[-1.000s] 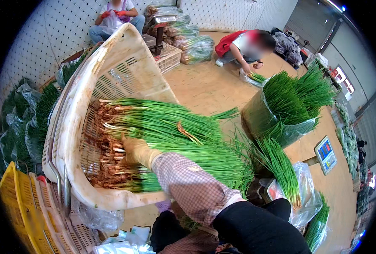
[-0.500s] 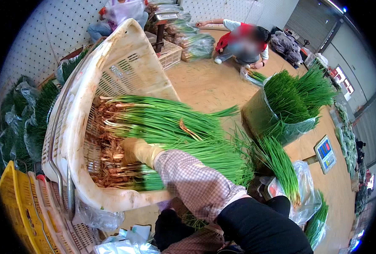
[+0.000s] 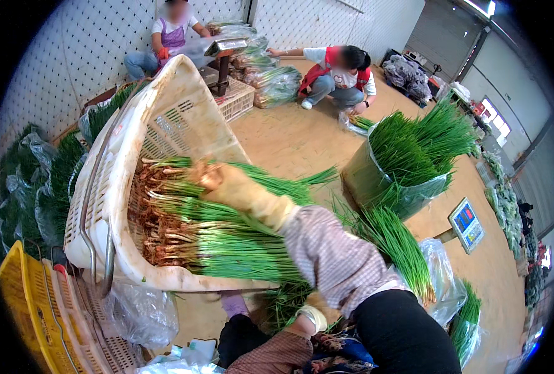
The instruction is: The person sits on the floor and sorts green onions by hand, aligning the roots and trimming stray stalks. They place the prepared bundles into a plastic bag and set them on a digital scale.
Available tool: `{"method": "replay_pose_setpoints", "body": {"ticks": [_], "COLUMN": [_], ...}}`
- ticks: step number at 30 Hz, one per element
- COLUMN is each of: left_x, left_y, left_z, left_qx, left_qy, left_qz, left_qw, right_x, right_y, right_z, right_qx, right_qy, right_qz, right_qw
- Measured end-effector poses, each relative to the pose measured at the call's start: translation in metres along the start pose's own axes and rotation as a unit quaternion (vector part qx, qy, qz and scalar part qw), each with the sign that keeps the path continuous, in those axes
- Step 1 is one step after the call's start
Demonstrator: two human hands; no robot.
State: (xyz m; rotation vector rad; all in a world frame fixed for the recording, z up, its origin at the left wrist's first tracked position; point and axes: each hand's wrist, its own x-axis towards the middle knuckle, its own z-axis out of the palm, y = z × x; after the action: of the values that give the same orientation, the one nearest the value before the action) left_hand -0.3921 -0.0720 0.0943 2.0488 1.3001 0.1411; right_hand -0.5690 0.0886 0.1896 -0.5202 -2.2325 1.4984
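Green onions (image 3: 246,246) with brown roots and white bulbs lie in a dirty white plastic basket (image 3: 165,275), roots toward its left end. My right hand (image 3: 227,187), in a pale yellow glove, is over the far part of the onions. Its fingertips are brownish and smeared by motion, so I cannot tell whether they grip anything. My left hand (image 3: 316,306), also gloved, is low in the view beside loose green leaves (image 3: 284,302); its fingers are hidden.
A tall plastic-lined container of green onions (image 3: 377,181) stands to the right, near a digital scale (image 3: 466,224) and a bagged bunch (image 3: 398,246). Stacked yellow crates (image 3: 30,299) are at lower left. Two people crouch or sit at the back, near bagged onions (image 3: 277,84).
My right hand has moved from the root ends to the far side of the onions. My left glove has come into view. The brown withered piece on the leaves no longer shows.
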Motion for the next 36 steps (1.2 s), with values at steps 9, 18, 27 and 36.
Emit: {"method": "replay_pose_setpoints", "body": {"ticks": [9, 18, 27, 36], "left_x": [-0.003, -0.041, -0.078, -0.080], "left_y": [-0.001, -0.013, 0.003, 0.016], "left_z": [-0.005, -0.038, 0.040, 0.084], "left_qx": [-0.068, -0.784, -0.885, -0.847], "left_qy": [0.045, 0.058, 0.192, 0.207], "left_qz": [0.034, 0.376, 0.124, 0.125], "left_qw": [0.996, 0.490, 0.407, 0.473], "right_x": [-0.088, -0.205, -0.343, -0.425], "right_y": [-0.130, -0.140, -0.050, -0.019], "right_z": [-0.173, -0.061, -0.018, -0.022], "right_qx": [0.035, -0.447, -0.455, -0.235], "right_qy": [0.230, 0.055, -0.111, 0.083], "right_qz": [-0.126, -0.413, -0.180, -0.041], "right_qw": [0.964, 0.791, 0.865, 0.968]}}
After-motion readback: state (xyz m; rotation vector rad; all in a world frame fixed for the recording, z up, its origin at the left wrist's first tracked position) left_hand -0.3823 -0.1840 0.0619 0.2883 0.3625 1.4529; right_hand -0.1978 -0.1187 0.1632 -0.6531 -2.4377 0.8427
